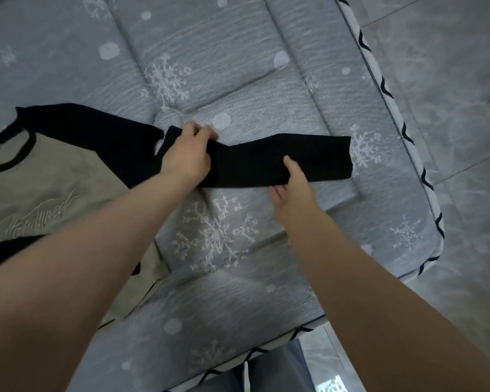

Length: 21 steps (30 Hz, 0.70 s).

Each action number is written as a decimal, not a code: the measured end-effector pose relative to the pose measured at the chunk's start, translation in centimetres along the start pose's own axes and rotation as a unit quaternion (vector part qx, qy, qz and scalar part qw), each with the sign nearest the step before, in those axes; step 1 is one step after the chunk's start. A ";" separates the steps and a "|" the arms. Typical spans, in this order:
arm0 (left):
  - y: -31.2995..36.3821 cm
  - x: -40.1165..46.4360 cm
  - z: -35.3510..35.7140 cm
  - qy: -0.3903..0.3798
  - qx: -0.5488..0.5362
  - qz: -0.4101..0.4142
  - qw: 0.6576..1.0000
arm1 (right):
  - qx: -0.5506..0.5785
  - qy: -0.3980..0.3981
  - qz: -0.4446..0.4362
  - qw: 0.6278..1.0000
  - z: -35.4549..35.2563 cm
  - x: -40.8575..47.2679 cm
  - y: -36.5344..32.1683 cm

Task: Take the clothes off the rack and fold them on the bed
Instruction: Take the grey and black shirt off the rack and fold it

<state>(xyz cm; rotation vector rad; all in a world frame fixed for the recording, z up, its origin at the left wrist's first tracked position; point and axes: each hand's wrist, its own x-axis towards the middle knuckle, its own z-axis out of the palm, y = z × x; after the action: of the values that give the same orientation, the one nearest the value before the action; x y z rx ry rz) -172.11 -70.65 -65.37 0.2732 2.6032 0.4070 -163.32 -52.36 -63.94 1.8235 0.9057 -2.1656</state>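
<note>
Head view: both my hands on the black sleeve, stretched out sideways across the bed.

My left hand (188,154) has its fingers curled round the sleeve (280,162) near the shoulder seam, pinching the cloth, while my right hand (292,183) presses straight fingers on the sleeve's near edge about midway along, thumb spread beside it on the quilt. The sleeve's long axis runs left to right, its cuff end lying free to the right of my right hand, nearer that hand than the other. I judge the next fold brings that cuff back toward the shirt body (40,190), which lies flat to the left, grey with a black collar. The snowflake quilt (215,66) beyond the sleeve is bare; the bed's edge (391,103) is near the cuff.
</note>
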 end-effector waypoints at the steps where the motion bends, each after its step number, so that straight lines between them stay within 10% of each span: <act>1: -0.4 0.6 -0.4 -0.026 0.055 0.013 0.998 | 0.020 0.009 -0.002 1.000 0.4 0.3 -0.5; 7: 0.6 2.1 -1.4 0.159 -0.159 -0.099 0.969 | 0.143 -0.004 0.018 0.990 0.4 0.8 -3.3; 11: 2.9 -0.9 0.2 0.224 -0.012 -0.034 0.974 | 0.185 -0.029 0.006 0.982 -1.0 1.0 -4.2; 17: 6.0 -5.2 5.1 -0.010 -0.147 -0.044 0.988 | 0.170 -0.029 -0.059 0.983 -1.4 0.0 -4.9; 21: 8.0 -6.5 2.8 -0.063 -0.360 -0.032 0.930 | 0.053 -0.061 -0.113 0.990 -0.5 -2.5 -4.0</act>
<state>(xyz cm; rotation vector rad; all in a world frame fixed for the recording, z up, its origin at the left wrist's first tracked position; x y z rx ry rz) -164.21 -64.18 -62.26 -0.0428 2.1485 1.2251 -164.30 -49.54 -60.30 1.6811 1.0326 -2.4772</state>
